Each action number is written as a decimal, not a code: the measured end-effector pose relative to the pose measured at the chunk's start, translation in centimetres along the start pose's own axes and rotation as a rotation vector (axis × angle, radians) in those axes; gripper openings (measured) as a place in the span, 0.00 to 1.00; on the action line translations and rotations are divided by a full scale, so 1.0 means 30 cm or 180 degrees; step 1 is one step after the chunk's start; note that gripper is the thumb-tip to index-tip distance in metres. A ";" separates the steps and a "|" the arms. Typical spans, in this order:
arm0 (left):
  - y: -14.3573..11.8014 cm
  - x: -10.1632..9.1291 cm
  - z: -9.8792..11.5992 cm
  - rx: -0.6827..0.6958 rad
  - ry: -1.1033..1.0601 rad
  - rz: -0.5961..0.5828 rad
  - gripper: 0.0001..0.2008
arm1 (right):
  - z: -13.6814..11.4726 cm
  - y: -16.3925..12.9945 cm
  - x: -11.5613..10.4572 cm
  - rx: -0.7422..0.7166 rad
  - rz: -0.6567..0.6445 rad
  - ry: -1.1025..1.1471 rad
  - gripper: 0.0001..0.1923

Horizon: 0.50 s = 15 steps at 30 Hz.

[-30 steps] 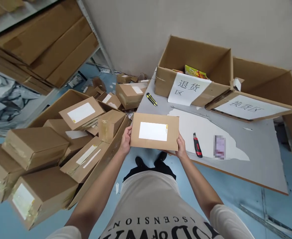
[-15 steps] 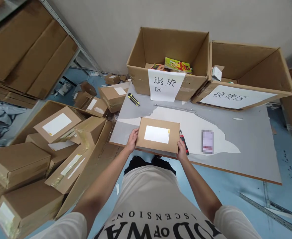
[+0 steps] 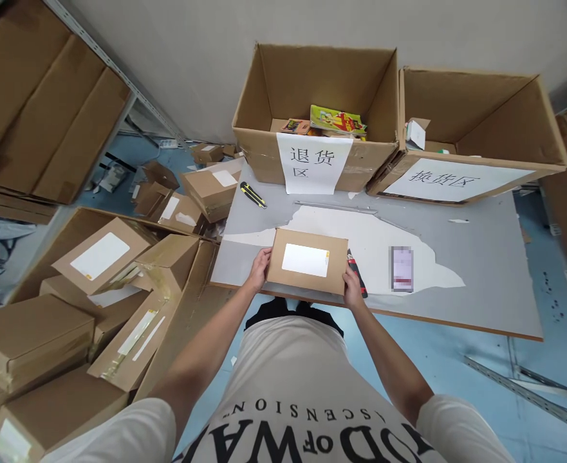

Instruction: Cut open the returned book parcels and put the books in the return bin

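A brown cardboard box [image 3: 290, 283] with a white label [image 3: 305, 260] on its top is between my hands at the table's front edge. My left hand [image 3: 260, 269] grips its left end. Closed on the right end is my right hand [image 3: 353, 287], its fingers partly hidden by the box. A red and black utility knife [image 3: 358, 273] lies on the table right beside my right hand, partly covered by it. Farther off, a yellow and black box cutter [image 3: 253, 195] rests near the table's left edge.
Two large open cartons [image 3: 259, 151] [image 3: 515, 186] with paper signs stand along the table's back. A blurred-out purple rectangle [image 3: 401, 269] lies on the table [image 3: 495, 283] at right. Left of the table, a big carton [image 3: 186, 302] holds several parcels [image 3: 37, 321]. Stacked cartons [image 3: 46, 96] fill a shelf.
The camera view has shifted slightly, so the surroundings sit differently in the picture. Both hands still hold the cardboard box in nearly the same place.
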<state>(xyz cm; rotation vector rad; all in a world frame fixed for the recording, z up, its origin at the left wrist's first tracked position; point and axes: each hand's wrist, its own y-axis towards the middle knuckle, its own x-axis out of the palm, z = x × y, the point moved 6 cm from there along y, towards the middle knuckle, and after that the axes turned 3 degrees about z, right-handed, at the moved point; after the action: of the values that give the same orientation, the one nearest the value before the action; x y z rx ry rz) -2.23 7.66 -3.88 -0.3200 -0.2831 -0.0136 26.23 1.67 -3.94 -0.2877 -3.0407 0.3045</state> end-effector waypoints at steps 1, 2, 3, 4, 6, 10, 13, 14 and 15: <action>0.007 0.000 0.000 -0.0014 -0.0006 -0.0025 0.31 | 0.002 0.000 0.001 -0.0020 0.0039 -0.0019 0.30; 0.014 0.001 -0.001 -0.0037 -0.0020 -0.0054 0.31 | 0.004 0.000 0.002 -0.0041 0.0077 -0.0046 0.29; 0.020 0.002 -0.002 -0.0062 -0.0040 -0.0081 0.31 | 0.007 0.000 0.003 -0.0056 0.0108 -0.0074 0.29; 0.026 0.003 -0.005 -0.0083 -0.0059 -0.0103 0.31 | 0.011 0.002 0.004 -0.0066 0.0136 -0.0097 0.29; 0.035 0.002 -0.014 -0.0107 -0.0076 -0.0127 0.31 | 0.025 0.007 0.004 -0.0061 0.0186 -0.0117 0.28; 0.049 -0.006 -0.047 -0.0125 0.0016 -0.0078 0.31 | 0.075 0.024 0.000 0.0103 0.0296 -0.0015 0.27; 0.061 -0.012 -0.070 -0.0145 0.0165 -0.0036 0.31 | 0.104 0.032 -0.004 0.0255 0.0364 0.0131 0.26; 0.066 -0.014 -0.075 -0.0153 0.0211 -0.0023 0.30 | 0.106 0.033 -0.005 0.0276 0.0360 0.0156 0.26; 0.071 -0.017 -0.079 -0.0162 0.0262 0.0002 0.30 | 0.104 0.034 -0.004 0.0287 0.0344 0.0167 0.26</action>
<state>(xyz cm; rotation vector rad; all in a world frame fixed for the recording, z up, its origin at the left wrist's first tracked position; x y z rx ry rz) -1.94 8.93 -6.84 -0.3691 -0.2012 -0.0334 26.25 2.03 -7.20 -0.4473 -2.9551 0.4327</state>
